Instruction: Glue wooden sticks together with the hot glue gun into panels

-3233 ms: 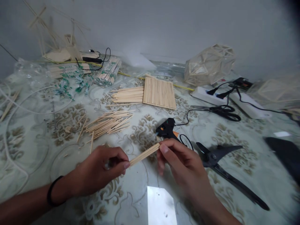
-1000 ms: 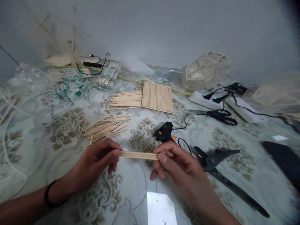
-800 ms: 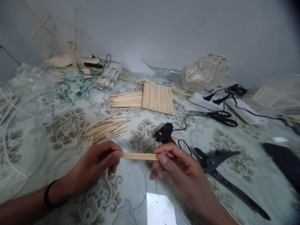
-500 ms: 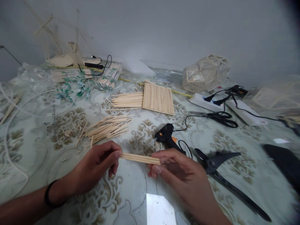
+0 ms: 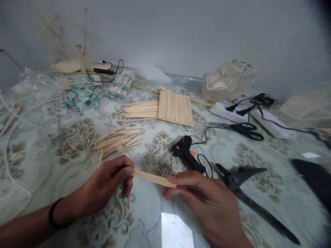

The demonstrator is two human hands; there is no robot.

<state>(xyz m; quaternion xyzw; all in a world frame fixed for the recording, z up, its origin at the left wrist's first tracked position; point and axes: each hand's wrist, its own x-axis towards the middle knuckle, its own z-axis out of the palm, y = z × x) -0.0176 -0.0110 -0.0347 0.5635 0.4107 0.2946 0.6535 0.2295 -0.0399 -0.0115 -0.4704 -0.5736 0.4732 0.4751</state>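
A small bundle of thin wooden sticks lies side by side between my hands, above the patterned tablecloth. My left hand pinches its left end between thumb and fingers. At the other end, my right hand has thumb and fingers closed round the tips. Beyond my left hand spreads a loose pile of cut sticks. A black glue gun lies just past my right hand, with black cutters to its right.
Farther back lie a flat stick panel and longer sticks. Scissors and a white power strip with cables are at right. Stick frames, packaged sticks and plastic wrapping line the back.
My right hand has moved slightly down, so the right end of the sticks tilts lower. My left hand keeps its pinch in nearly the same place.
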